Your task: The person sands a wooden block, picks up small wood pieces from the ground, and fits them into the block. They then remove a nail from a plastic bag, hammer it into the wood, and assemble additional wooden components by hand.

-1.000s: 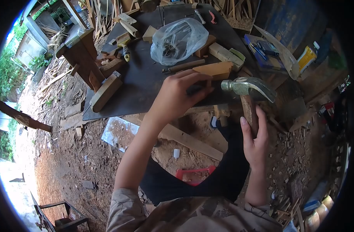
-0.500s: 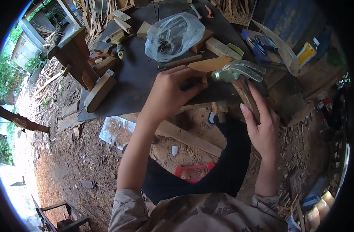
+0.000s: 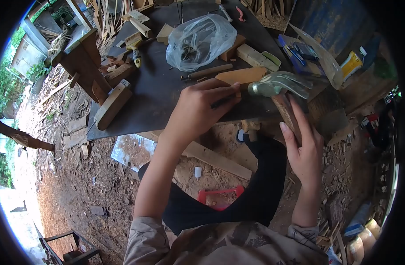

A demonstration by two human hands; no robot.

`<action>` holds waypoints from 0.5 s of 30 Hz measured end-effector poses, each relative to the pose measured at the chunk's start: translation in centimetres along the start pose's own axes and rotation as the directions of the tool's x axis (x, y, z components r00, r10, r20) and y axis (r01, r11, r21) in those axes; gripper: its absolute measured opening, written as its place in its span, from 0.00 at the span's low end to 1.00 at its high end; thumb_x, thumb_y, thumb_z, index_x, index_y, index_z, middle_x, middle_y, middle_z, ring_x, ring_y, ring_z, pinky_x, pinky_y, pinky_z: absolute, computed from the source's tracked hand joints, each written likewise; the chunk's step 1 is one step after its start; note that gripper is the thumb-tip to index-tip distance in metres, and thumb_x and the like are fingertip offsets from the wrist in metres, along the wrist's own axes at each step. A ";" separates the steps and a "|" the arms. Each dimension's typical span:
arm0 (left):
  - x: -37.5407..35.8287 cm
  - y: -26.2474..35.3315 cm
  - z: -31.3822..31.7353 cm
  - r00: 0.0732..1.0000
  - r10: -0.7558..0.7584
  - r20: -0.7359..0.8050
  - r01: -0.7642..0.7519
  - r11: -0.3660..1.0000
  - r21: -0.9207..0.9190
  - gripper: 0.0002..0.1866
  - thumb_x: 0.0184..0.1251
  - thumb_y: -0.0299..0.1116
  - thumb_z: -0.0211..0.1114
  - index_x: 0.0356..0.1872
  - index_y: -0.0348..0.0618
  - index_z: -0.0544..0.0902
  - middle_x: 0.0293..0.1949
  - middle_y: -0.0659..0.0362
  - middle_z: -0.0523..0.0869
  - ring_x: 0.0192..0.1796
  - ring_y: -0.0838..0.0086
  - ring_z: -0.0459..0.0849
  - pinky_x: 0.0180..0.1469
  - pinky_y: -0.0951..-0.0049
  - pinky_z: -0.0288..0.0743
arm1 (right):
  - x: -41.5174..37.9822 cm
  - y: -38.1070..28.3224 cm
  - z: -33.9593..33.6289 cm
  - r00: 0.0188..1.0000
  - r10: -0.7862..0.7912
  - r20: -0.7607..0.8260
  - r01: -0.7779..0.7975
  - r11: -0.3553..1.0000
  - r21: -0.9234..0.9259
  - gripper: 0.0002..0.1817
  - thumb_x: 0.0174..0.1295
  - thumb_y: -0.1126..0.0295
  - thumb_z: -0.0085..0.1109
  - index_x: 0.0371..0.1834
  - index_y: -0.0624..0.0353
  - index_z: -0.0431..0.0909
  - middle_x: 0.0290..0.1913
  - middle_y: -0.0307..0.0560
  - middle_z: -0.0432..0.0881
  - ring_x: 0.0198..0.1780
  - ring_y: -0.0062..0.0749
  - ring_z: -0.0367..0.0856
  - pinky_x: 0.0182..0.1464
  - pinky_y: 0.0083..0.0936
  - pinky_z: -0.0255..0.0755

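A claw hammer (image 3: 268, 85) with a shiny metal head and a worn wooden handle is in my right hand (image 3: 305, 150), whose fingers wrap the handle. Its claw points right and its striking face is turned left. Close to that face, my left hand (image 3: 202, 104) pinches a small brown piece (image 3: 238, 89), mostly hidden by the fingers; its kind I cannot make out. Both hands are over the near edge of the dark table (image 3: 154, 97). Just behind them lie a flat orange-brown wood piece (image 3: 241, 75) and a thin wooden rod (image 3: 210, 71).
On the table are a clear plastic bag (image 3: 202, 42), wood blocks (image 3: 257, 56), a yellow-handled tool (image 3: 136, 55) and a wooden assembly (image 3: 85, 66) at left. A yellow bottle (image 3: 353, 62) stands at right. Under the table lie a board (image 3: 218, 160) and a red plastic frame (image 3: 220, 194).
The hammer head has shifted slightly to the right and looks blurred now. My right hand has moved a little right with it. My left hand keeps its pinch almost in place.
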State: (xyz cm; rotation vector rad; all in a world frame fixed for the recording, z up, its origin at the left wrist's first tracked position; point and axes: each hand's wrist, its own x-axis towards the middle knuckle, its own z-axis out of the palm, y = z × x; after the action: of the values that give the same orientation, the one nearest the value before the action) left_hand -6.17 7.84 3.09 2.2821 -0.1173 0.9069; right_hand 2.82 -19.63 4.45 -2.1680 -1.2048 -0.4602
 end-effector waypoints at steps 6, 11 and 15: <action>0.0 0.1 0.1 1.000 -0.011 -0.002 0.011 1.000 0.009 0.16 0.69 0.29 0.82 0.56 0.42 0.97 0.45 0.54 0.96 0.44 0.62 0.96 0.49 0.62 0.90 | 0.4 -1.0 0.1 0.997 -0.004 -0.079 0.007 0.999 0.045 0.30 0.81 0.67 0.65 0.84 0.54 0.75 0.67 0.62 0.89 0.62 0.63 0.92 0.56 0.50 0.87; -0.1 -0.1 0.1 1.000 0.020 -0.010 -0.020 1.000 0.002 0.16 0.69 0.28 0.82 0.57 0.42 0.97 0.45 0.54 0.96 0.45 0.61 0.96 0.49 0.63 0.90 | 0.2 -0.3 -0.1 0.997 0.031 0.066 -0.027 0.998 -0.065 0.30 0.81 0.66 0.65 0.85 0.46 0.75 0.58 0.61 0.91 0.53 0.62 0.93 0.49 0.51 0.85; -0.2 0.1 0.1 1.000 -0.005 -0.008 0.005 1.000 0.019 0.16 0.69 0.28 0.82 0.56 0.43 0.97 0.45 0.54 0.96 0.44 0.61 0.96 0.48 0.63 0.90 | 0.2 -0.4 -0.4 1.000 0.012 -0.006 -0.012 1.000 -0.004 0.30 0.82 0.66 0.64 0.85 0.54 0.74 0.68 0.61 0.89 0.62 0.63 0.92 0.57 0.49 0.87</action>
State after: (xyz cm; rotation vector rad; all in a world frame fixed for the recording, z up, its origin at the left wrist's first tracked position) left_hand -6.25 7.68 2.98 2.2953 -0.0994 0.9182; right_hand 2.59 -19.62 4.99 -2.1745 -1.1885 -0.4640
